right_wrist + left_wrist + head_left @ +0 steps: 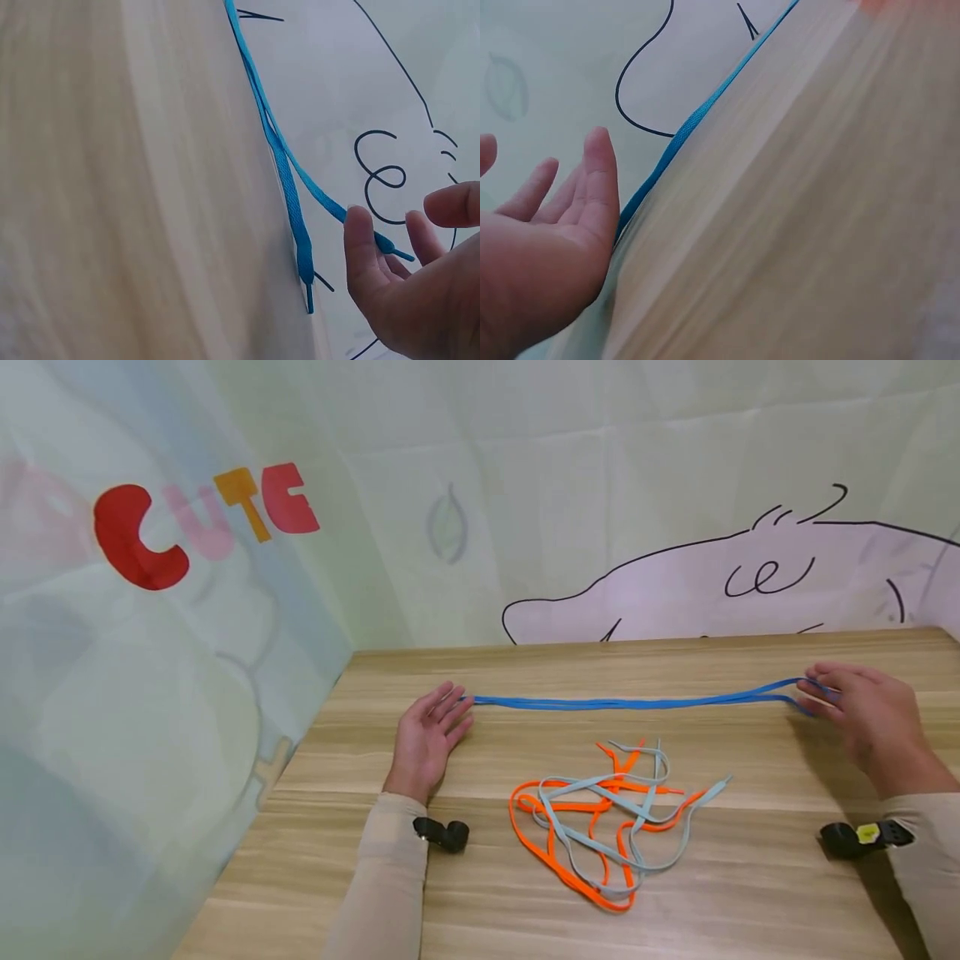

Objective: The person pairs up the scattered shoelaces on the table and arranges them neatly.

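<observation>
A blue shoelace (600,703) lies stretched across the table in side-by-side strands. At its left end is my left hand (427,739), palm turned up with fingers loosely spread; in the left wrist view the blue shoelace (697,116) passes behind this hand (547,262), so contact cannot be told. My right hand (873,718) is at the other end, fingers relaxed. In the right wrist view, one tipped end of the shoelace (322,199) passes behind a finger of the right hand (412,277) and shows between the fingers, the thumb apart. Another tipped end hangs beside the hand.
Nearer me on the wooden table (720,902), an orange shoelace (573,883) and a pale grey-blue shoelace (667,864) lie in a loose tangle. A printed cloth (480,510) rises behind the table's far edge, with more cloth along the left side.
</observation>
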Available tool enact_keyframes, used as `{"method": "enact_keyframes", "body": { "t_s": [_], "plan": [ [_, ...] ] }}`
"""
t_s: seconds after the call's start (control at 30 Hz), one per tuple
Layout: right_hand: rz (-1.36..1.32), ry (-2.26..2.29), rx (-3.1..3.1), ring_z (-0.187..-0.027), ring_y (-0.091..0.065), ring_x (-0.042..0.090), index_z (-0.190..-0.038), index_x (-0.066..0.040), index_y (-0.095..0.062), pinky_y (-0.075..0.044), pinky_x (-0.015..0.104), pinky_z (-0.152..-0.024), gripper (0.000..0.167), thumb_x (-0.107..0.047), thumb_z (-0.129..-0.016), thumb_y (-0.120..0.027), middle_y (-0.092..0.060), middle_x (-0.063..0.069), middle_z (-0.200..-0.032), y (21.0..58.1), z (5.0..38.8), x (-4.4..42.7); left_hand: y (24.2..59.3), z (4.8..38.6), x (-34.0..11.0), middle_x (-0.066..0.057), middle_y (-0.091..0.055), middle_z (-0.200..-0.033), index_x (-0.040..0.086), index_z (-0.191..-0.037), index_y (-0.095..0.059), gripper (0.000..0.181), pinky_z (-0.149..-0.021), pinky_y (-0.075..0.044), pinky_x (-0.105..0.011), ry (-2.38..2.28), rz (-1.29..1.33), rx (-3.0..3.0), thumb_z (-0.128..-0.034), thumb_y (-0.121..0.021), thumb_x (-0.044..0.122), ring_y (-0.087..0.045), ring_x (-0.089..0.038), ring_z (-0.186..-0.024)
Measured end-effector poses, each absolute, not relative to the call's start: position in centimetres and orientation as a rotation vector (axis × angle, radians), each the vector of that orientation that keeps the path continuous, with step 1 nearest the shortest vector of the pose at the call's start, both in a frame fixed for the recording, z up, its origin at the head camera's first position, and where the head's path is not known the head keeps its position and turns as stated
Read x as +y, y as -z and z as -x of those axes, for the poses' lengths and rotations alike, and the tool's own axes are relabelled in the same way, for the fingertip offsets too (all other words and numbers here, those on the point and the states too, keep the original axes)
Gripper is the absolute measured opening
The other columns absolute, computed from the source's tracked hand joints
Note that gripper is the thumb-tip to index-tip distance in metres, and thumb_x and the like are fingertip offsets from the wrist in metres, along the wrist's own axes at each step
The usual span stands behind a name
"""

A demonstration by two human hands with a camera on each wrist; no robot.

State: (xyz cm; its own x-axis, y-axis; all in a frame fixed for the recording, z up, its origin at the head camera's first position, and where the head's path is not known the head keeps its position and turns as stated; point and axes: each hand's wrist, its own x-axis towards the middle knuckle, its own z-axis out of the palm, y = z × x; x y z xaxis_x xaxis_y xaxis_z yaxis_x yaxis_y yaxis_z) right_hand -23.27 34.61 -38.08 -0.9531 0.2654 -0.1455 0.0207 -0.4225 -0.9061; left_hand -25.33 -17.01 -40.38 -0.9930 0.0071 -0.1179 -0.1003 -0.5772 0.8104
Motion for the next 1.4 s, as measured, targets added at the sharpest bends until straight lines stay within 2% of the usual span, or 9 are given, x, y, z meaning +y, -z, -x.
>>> {"method": "enact_keyframes", "body": {
  "t_s": [0.13, 0.27, 0.37, 0.57, 0.77, 1.0, 1.17, 1.4],
  "plan": [
    [0.527, -2.412, -1.627, -0.076, -0.072, 0.008, -0.1, -0.013, -0.065, -0.058, 0.026, -0.069, 0.009, -0.013, -0.102, -0.056, -0.061, -0.006, -0.104, 37.8, 23.1, 34.6, 40.2, 25.1, -16.7, -0.019, -0.045, -0.15, 0.0, -0.148, -0.039, 0.05, -0.111, -0.037, -0.046, -2.721, 0.13, 1.43, -0.1059, -0.044, 0.026, -0.056, -0.028, -0.127],
    [0.633, -2.308, -1.662, -0.072, -0.071, 0.004, -0.11, -0.015, -0.059, -0.058, 0.024, -0.065, 0.009, -0.02, -0.103, -0.056, -0.05, -0.003, -0.112, 37.5, 23.0, 34.4, 40.0, 24.8, -16.5, -0.02, -0.049, -0.148, -0.001, -0.144, -0.042, 0.046, -0.114, -0.033, -0.048, -2.697, 0.073, 1.461, -0.1063, -0.044, 0.026, -0.059, -0.027, -0.123],
    [0.641, -2.291, -1.653, -0.072, -0.071, 0.003, -0.11, -0.015, -0.058, -0.057, 0.023, -0.063, 0.009, -0.019, -0.103, -0.055, -0.052, -0.004, -0.109, 37.3, 22.8, 34.4, 39.9, 24.3, -16.3, -0.019, -0.055, -0.142, -0.001, -0.14, -0.045, 0.043, -0.112, -0.036, -0.047, -2.679, 0.07, 1.493, -0.106, -0.045, 0.026, -0.061, -0.028, -0.121],
    [0.587, -2.304, -1.688, -0.073, -0.07, 0.003, -0.108, -0.016, -0.059, -0.057, 0.022, -0.063, 0.008, -0.021, -0.102, -0.057, -0.061, -0.007, -0.097, 37.0, 22.9, 34.0, 39.9, 23.4, -16.0, -0.011, -0.068, -0.119, -0.002, -0.134, -0.05, 0.04, -0.104, -0.045, -0.043, -2.616, 0.095, 1.589, -0.1041, -0.049, 0.024, -0.064, -0.029, -0.114],
    [0.449, -2.367, -1.784, -0.072, -0.07, 0.007, -0.093, -0.016, -0.066, -0.057, 0.023, -0.063, 0.012, -0.018, -0.102, -0.059, -0.069, -0.006, -0.08, 37.0, 23.1, 33.3, 39.7, 23.0, -15.3, -0.005, -0.071, -0.103, -0.003, -0.128, -0.053, 0.034, -0.092, -0.052, -0.036, -2.534, 0.074, 1.69, -0.1024, -0.051, 0.021, -0.068, -0.022, -0.099],
    [0.384, -2.402, -1.888, -0.073, -0.069, 0.008, -0.092, -0.015, -0.068, -0.058, 0.023, -0.066, 0.016, -0.011, -0.101, -0.056, -0.07, -0.006, -0.083, 37.3, 23.0, 32.7, 39.5, 22.9, -14.6, -0.006, -0.071, -0.104, 0.0, -0.129, -0.055, 0.034, -0.092, -0.053, -0.037, -2.439, 0.072, 1.785, -0.102, -0.053, 0.021, -0.068, -0.023, -0.1],
    [0.325, -2.319, -2.072, -0.076, -0.069, 0.007, -0.102, -0.012, -0.063, -0.057, 0.023, -0.069, 0.009, -0.019, -0.102, -0.058, -0.071, -0.009, -0.086, 37.6, 22.8, 31.6, 39.5, 22.9, -14.3, -0.008, -0.071, -0.105, 0.0, -0.126, -0.058, 0.032, -0.097, -0.051, -0.042, -2.402, 0.084, 1.819, -0.1023, -0.053, 0.02, -0.068, -0.027, -0.104],
    [0.026, -2.121, -2.383, -0.078, -0.07, 0.005, -0.099, -0.014, -0.066, -0.057, 0.023, -0.07, 0.013, -0.019, -0.103, -0.055, -0.072, -0.009, -0.087, 37.6, 22.7, 29.3, 39.4, 22.8, -13.6, -0.008, -0.072, -0.103, -0.002, -0.128, -0.057, 0.034, -0.092, -0.053, -0.038, -2.35, 0.075, 1.844, -0.1029, -0.051, 0.02, -0.07, -0.022, -0.098]
  ]
}}
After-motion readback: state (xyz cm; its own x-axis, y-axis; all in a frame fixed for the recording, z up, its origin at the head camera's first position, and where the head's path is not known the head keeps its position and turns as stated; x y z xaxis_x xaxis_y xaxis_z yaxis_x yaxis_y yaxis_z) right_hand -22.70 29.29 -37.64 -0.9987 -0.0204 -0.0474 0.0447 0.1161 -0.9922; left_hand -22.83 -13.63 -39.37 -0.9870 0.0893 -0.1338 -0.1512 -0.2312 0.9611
